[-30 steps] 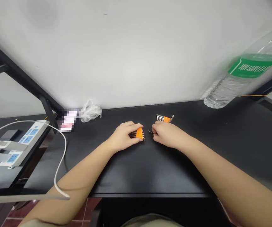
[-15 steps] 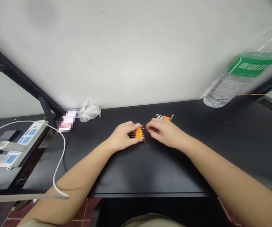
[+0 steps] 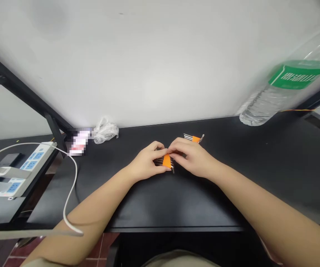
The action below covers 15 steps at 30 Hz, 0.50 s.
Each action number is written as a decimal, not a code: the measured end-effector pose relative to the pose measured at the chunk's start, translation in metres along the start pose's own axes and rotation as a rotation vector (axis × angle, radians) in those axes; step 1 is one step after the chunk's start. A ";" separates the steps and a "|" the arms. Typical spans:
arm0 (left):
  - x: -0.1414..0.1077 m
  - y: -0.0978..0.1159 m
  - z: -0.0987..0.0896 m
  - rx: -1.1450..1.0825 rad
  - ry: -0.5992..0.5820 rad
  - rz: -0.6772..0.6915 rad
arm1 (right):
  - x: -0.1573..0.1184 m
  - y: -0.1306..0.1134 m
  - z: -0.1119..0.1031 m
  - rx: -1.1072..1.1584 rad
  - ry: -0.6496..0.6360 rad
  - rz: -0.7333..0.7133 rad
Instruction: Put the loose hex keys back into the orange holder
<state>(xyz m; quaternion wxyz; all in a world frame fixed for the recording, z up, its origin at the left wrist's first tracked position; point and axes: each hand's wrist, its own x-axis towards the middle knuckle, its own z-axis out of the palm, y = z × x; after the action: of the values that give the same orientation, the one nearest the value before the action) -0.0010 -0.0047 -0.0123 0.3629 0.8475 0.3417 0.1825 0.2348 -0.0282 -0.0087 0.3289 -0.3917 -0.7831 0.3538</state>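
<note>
My left hand (image 3: pixel 149 161) is closed around an orange hex key holder (image 3: pixel 166 161), thumb on the near edge and fingers on the far edge. Several dark metal hex keys stick out of it on both sides, and one bent end (image 3: pixel 172 169) points toward me. My right hand (image 3: pixel 189 154) is closed in a pinch at the holder's far right corner, its fingertips meeting my left fingers. The thin hex key in that pinch is hidden by the fingers. Just behind my right hand lies a second orange holder (image 3: pixel 196 139) with silver hex keys (image 3: pixel 188 137).
A crumpled clear plastic bag (image 3: pixel 105 130) lies by the wall on the black desk (image 3: pixel 176 207). A large bottle with a green label (image 3: pixel 297 77) stands at the back right. On the left are a power strip (image 3: pixel 32 167) and a white cable (image 3: pixel 72 193) crossing near my left forearm.
My right hand has moved left against the holder, and the thin hex key seen between them before no longer shows. The holder has shifted slightly right and toward me.
</note>
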 end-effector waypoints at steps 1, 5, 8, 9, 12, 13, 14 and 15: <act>0.000 0.001 0.000 -0.014 -0.003 0.007 | 0.001 0.001 0.002 0.083 0.021 0.040; 0.000 0.001 0.000 -0.069 -0.020 0.025 | 0.004 0.011 0.007 0.398 0.018 0.255; -0.001 0.001 -0.001 -0.068 -0.027 0.017 | 0.005 0.020 0.001 0.354 -0.058 0.321; -0.001 0.001 -0.002 -0.052 -0.026 0.009 | 0.004 0.024 -0.004 0.242 -0.042 0.307; -0.001 0.001 -0.003 0.061 -0.035 -0.030 | 0.001 0.039 -0.028 -0.223 0.130 0.233; 0.000 0.000 -0.004 0.112 -0.041 -0.045 | -0.001 0.046 -0.037 -0.341 0.189 0.257; 0.000 -0.001 -0.005 0.162 -0.044 -0.062 | -0.004 0.054 -0.046 -0.431 0.218 0.316; 0.000 -0.003 -0.006 0.206 -0.044 -0.078 | -0.006 0.062 -0.053 -0.503 0.218 0.382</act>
<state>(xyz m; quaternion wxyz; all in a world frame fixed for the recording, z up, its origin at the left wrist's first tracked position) -0.0056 -0.0002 -0.0103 0.2883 0.8701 0.3833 0.1134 0.3036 0.0099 -0.0324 0.2315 -0.6357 -0.7186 0.1608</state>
